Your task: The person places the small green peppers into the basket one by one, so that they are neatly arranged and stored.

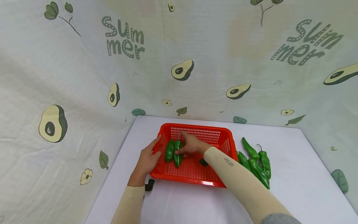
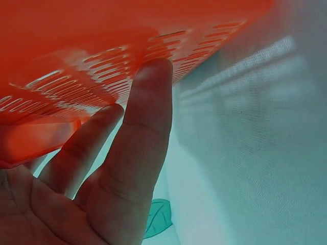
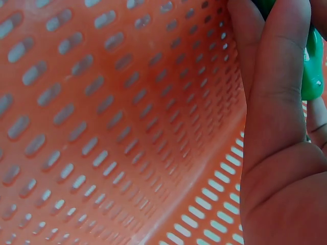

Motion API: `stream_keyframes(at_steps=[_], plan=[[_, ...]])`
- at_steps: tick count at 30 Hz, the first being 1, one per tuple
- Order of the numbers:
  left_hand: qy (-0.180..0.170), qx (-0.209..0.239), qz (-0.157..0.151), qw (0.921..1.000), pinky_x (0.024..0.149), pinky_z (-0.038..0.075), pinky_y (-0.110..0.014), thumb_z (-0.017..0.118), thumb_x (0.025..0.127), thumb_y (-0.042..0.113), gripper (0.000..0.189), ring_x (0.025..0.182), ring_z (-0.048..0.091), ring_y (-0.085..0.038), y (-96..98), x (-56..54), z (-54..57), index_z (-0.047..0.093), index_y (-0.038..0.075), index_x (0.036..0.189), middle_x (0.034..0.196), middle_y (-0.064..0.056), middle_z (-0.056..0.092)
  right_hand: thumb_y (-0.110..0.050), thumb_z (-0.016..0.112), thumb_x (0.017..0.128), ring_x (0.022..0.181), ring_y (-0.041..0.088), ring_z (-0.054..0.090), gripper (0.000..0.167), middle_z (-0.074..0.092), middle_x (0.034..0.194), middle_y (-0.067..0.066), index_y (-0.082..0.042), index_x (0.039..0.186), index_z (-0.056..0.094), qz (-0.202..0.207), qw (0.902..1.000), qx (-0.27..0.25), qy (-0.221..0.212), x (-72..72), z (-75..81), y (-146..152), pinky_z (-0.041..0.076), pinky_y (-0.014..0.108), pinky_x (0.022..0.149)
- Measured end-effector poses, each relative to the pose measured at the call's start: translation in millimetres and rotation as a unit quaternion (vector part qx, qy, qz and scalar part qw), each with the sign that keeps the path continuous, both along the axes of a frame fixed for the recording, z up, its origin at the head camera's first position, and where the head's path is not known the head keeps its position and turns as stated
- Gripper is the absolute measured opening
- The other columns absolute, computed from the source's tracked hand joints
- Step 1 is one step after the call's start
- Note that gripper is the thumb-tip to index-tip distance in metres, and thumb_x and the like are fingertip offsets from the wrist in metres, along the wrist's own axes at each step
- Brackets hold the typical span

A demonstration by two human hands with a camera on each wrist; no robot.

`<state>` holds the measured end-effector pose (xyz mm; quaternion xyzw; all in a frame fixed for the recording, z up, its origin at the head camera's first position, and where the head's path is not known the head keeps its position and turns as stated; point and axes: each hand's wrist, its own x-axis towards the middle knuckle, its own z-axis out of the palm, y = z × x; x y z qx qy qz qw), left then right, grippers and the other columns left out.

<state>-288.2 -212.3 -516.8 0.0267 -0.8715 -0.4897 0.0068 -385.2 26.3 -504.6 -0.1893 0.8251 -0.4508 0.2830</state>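
A green pepper (image 1: pixel 177 159) is held inside the red basket (image 1: pixel 187 181), toward its left wall, pinched between the thumb and fingers of the right hand (image 1: pixel 191 144); whether the floor beneath is touched cannot be told, and a second pepper (image 1: pixel 169 151) lies just beside it. The basket's left rim is gripped by the left hand (image 1: pixel 147 159), with fingers set against the outer wall. The work is judged to be at an early stage: only two are seen inside, while several loose peppers (image 1: pixel 259 173) on the worktop (image 1: pixel 296 174), beyond the right side, are apparently left to be handled.
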Motion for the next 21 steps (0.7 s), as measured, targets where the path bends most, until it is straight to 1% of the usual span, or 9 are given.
stream_keyframes(at_steps=[3,4,6,12,14,18,19,21], plan=[[0.009,-0.002,-0.003,0.9999,0.071,0.059,-0.036,0.057,0.101,0.02,0.066,0.105,0.063,-0.028,-0.9,0.1,-0.8,0.042,0.044,0.161,0.157,-0.006,0.052,-0.017,0.091,0.084,0.074,0.029,0.074,0.066,0.071,0.094,0.016,-0.01,0.131,0.046,0.0,1.0,-0.002,0.004,0.6,-3.0,-1.5,0.063,0.039,0.067],[0.008,-0.003,-0.002,1.0,0.071,0.059,-0.036,0.057,0.102,0.021,0.065,0.105,0.063,-0.028,-1.3,0.2,-0.7,0.042,0.045,0.16,0.157,-0.005,0.052,-0.017,0.091,0.084,0.075,0.028,0.073,0.066,0.071,0.095,0.016,-0.01,0.131,0.046,-0.001,1.0,0.0,0.006,0.8,-4.0,-2.0,0.063,0.039,0.067],[0.008,-0.007,0.001,0.9999,0.072,0.058,-0.035,0.058,0.101,0.021,0.065,0.109,0.061,-0.027,-2.6,0.8,-1.0,0.043,0.046,0.16,0.158,-0.003,0.052,-0.018,0.092,0.084,0.074,0.028,0.073,0.065,0.071,0.094,0.016,-0.011,0.13,0.047,-0.002,0.9999,0.005,0.012,1.6,-5.8,-3.5,0.063,0.039,0.067],[0.003,-0.006,0.002,1.0,0.07,0.057,-0.035,0.058,0.101,0.021,0.065,0.105,0.062,-0.028,0.7,3.0,-2.8,0.044,0.047,0.159,0.156,-0.003,0.053,-0.028,0.093,0.082,0.078,0.021,0.068,0.062,0.069,0.094,0.008,-0.011,0.127,0.053,-0.007,0.9973,0.044,0.058,4.1,-12.1,0.0,0.06,0.033,0.072],[0.001,-0.007,-0.002,1.0,0.071,0.057,-0.036,0.057,0.101,0.021,0.066,0.105,0.061,-0.028,1.3,4.0,-3.6,0.043,0.046,0.16,0.156,-0.003,0.053,-0.028,0.093,0.083,0.077,0.02,0.068,0.062,0.07,0.092,0.006,-0.01,0.127,0.054,-0.008,0.9974,0.047,0.054,6.1,-13.9,1.2,0.06,0.033,0.071],[0.011,-0.015,0.001,0.9998,0.074,0.056,-0.037,0.057,0.1,0.021,0.066,0.108,0.061,-0.028,0.7,5.2,-2.9,0.044,0.044,0.16,0.156,-0.004,0.053,-0.026,0.091,0.084,0.068,0.024,0.071,0.06,0.073,0.086,0.009,-0.008,0.126,0.053,-0.001,0.9987,0.032,0.04,9.3,-14.7,0.4,0.061,0.036,0.064],[0.015,-0.015,0.0,0.9998,0.074,0.057,-0.038,0.057,0.1,0.021,0.066,0.107,0.061,-0.028,0.4,4.7,-2.4,0.044,0.044,0.16,0.156,-0.005,0.053,-0.026,0.091,0.085,0.067,0.024,0.071,0.058,0.072,0.086,0.008,-0.007,0.125,0.054,0.001,0.9984,0.033,0.046,9.0,-14.1,-0.3,0.061,0.037,0.064],[0.021,-0.016,-0.001,0.9997,0.073,0.057,-0.037,0.057,0.1,0.021,0.066,0.106,0.062,-0.028,-0.4,3.3,-1.1,0.043,0.043,0.161,0.156,-0.005,0.053,-0.03,0.091,0.084,0.069,0.02,0.07,0.057,0.071,0.089,0.006,-0.008,0.124,0.056,0.004,0.9954,0.051,0.081,7.6,-12.3,-2.3,0.06,0.034,0.065]])
